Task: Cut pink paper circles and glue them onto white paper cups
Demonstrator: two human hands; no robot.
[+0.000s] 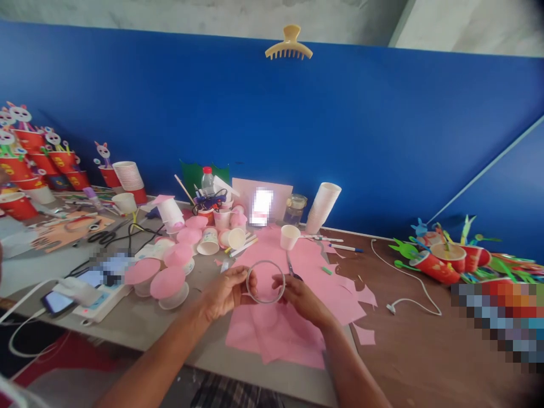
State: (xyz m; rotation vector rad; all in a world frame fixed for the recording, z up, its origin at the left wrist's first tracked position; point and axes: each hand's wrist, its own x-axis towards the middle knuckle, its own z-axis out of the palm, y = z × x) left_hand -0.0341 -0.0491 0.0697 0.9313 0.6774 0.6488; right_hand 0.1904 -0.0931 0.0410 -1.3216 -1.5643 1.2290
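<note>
Fingers on both sides are pinched in close on the same thing: the left hand has its thumb and fingertips on one edge of a clear ring, and the right hand has the opposite edge between curled fingertips. Not much gap in either grip.

Going big to small: blue panel at the back, worktop in front of it, then pink paper spread out in overlapping sheets. The ring is up over that paper, near the middle. Behind it there's a tall white stack of cups, plus one loose cup sitting on the paper. Off to the left is a bunch of cups topped with pink discs. Scissors lie just beyond the right hand, partly hidden by it; can't tell if they touch. Smallest stuff is the paper scraps off to the right.

Step in hand looks to me like two-handed handling of the ring above the paper. Imo moving it from here calls for both hands working together, and reaching for the scissors would mean freeing the right one first.
</note>
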